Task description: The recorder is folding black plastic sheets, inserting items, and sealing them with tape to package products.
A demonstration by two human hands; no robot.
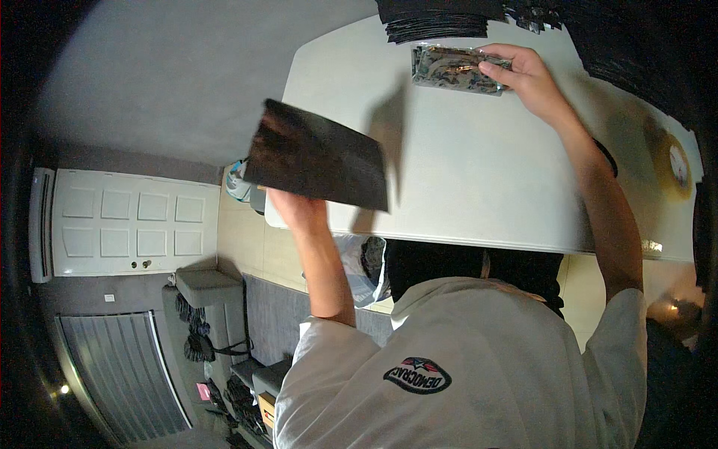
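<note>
My left hand (300, 210) holds up a flat, dark rectangular piece (320, 157) by its near edge, over the left end of the white table (477, 179). Most of its fingers are hidden behind the piece, whose material I cannot tell. At the far side of the tabletop, my right hand (513, 73) grips the right end of a clear plastic packet (457, 70) with camouflage-patterned contents. The thumb lies on top of the packet. Just beyond the packet is a stack of thin black sheets (437, 25).
More black material (622, 45) is heaped along the far right edge. A round object with a yellowish rim (677, 165) is at the table's right end. Below the near edge sits a plastic bag (362, 269) on the floor. A grey sofa (210, 292) stands at lower left.
</note>
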